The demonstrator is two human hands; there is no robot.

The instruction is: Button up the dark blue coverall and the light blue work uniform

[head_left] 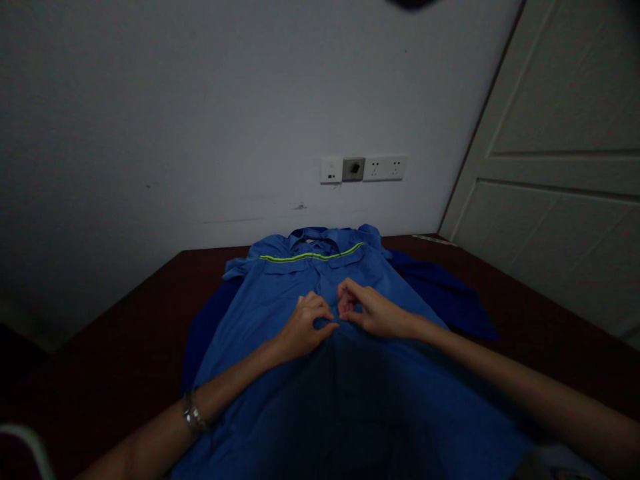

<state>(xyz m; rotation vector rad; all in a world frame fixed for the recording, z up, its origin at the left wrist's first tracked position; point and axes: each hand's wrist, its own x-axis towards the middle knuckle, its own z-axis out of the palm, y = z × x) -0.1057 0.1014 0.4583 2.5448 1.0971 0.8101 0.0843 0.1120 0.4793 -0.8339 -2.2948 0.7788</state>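
A blue work shirt (270,297) with a yellow-green stripe across the chest lies spread out, its collar toward the wall. Over the middle of its front, my left hand (306,325) pinches the cloth between thumb and forefinger. Just to the right, my right hand (369,311) has its fingers curled and its thumb and fingertips closed on the same front edge. The two sets of fingertips nearly meet. Whatever small part of the shirt lies between them is too dark to make out. A metal watch or bracelet (192,411) is on my left wrist.
Darker blue cloth (445,287) shows from under the shirt on both sides. The dark reddish-brown table (150,320) reaches back to a pale wall with sockets (384,168). A panelled white door (555,167) stands at the right. A pale curved object (27,440) is at lower left.
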